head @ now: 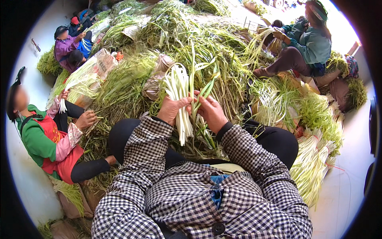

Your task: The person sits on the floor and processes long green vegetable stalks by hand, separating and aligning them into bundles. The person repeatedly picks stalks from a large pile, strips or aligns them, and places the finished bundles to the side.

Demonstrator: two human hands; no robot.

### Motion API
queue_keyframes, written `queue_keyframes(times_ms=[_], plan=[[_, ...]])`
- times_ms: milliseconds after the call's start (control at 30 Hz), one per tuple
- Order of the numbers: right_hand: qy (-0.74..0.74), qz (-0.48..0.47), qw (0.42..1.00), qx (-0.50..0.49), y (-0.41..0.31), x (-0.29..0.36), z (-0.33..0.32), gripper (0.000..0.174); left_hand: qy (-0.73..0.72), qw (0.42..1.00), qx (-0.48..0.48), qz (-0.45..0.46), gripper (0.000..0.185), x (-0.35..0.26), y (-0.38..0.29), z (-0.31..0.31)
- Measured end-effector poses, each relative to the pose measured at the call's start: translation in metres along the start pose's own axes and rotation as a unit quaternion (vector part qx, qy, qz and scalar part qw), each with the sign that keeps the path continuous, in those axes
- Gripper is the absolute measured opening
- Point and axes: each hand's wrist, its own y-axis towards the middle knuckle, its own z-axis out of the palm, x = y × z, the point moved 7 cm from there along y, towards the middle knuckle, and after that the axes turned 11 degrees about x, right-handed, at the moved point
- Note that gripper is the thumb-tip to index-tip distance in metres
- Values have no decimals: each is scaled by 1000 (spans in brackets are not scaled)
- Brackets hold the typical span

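My left hand [172, 110] grips a bunch of pale garlic stalks [184, 127] around its middle. The bunch stands almost upright, its looped ends at the top and its cut ends pointing down. Close beside it, my right hand [212, 113] pinches a single leafy garlic plant [192, 64] between thumb and fingers. Green leaves of that plant spread above my right fingertips, and its lower stem hangs between my hands. My left thumb reaches up to this stem; whether it presses on it I cannot tell. Under both hands lies a heap of leafy garlic plants [222, 67].
Tied bundles of pale stalks [310, 162] lie at my right, with loose stalks [268, 101] beyond. A person in a red apron [64, 158] sits close on my left, holding stalks. Another person [313, 44] sits at the far right; several more sit at the far left.
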Motion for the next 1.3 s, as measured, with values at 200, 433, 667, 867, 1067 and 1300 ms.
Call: queue_keyframes(times_ms=[200,433,667,867,1067,1300], plan=[[159,-84,983,44,-12,8,-2,34,-158,987,-24,30,18,-2,-3,-12],[53,-47,993,93,-45,16,-5,38,-208,976,15,68,19,-8,-4,-20],[7,36,999,8,-84,-31,-65,41,-246,956,-20,161,22,-48,-18,-69],[-448,65,884,115,-94,-64,-99,31,-191,953,-42,232,19,-94,-46,-94],[-643,223,727,87,-97,-98,-161,31,-179,949,-59,254,20,-105,-60,-106],[-728,296,610,101,-98,-90,-159,36,-216,931,-72,286,19,-109,-62,-104]])
